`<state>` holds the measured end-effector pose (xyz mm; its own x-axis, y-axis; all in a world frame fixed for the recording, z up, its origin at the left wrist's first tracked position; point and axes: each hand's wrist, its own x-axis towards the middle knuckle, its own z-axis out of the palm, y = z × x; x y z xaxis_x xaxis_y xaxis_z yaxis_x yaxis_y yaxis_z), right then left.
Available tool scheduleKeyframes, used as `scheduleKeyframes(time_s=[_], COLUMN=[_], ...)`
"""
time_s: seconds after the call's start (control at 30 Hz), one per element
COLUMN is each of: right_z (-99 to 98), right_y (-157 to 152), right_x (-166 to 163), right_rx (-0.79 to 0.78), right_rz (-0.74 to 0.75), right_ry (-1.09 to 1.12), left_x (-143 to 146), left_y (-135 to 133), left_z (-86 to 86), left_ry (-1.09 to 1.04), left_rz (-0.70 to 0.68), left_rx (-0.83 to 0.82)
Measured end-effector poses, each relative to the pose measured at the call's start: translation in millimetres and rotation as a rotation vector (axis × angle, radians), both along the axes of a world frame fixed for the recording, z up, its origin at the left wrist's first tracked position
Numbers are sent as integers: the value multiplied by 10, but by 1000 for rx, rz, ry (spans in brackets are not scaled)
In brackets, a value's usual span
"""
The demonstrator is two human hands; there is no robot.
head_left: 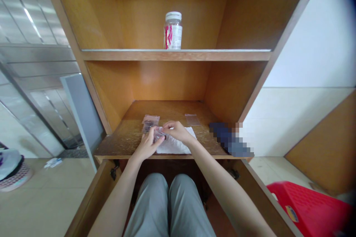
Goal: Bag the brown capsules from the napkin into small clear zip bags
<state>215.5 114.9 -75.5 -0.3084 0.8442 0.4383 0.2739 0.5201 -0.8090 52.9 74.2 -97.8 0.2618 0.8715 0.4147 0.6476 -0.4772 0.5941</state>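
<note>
My left hand and my right hand meet over the lower shelf of a wooden cabinet. Both pinch a small clear plastic bag between their fingertips, just above a white cloth lying on the shelf. A little stack of similar small bags lies behind my left hand. One more clear bag lies flat behind my right hand. What the held bag contains is too small to make out.
A clear jar with a white lid stands on the upper shelf. A blurred dark object lies at the shelf's right. A red plastic stool stands lower right, a basket at far left. My knees are below the shelf.
</note>
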Motion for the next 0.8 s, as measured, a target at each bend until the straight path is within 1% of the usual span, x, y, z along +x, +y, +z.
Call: scheduleKeyframes(time_s=[0.07, 0.13, 0.2, 0.27, 0.33, 0.4, 0.47, 0.6, 0.8], right_z=[-17, -57, -112, -165, -197, -198, -174, -123, -129], right_y=[42, 73, 76, 48, 3, -44, -82, -118, -100], right_x=[22, 41, 38, 7, -38, -80, -110, -145, -161], right_rx=[16, 36, 37, 18, 12, 19, 22, -26, -88], right_rz=[9, -98, -221, -310, -372, -417, -434, -413, -435], right_ry=[-12, -94, -263, -442, -573, -650, -695, -752, -760], left_x=[-13, -26, -36, -40, -38, -33, -29, -25, -35], left_y=[17, 36, 47, 45, 35, 23, 14, 20, 43], left_z=[-17, -36, -45, -42, -31, -19, -10, -12, -45], left_ry=[-31, -61, -79, -85, -85, -83, -81, -73, -66], left_rz=[9, 18, 17, 15, 17, 14, 12, 11, 3], left_rx=[-14, -29, -48, -61, -60, -54, -48, -50, -50])
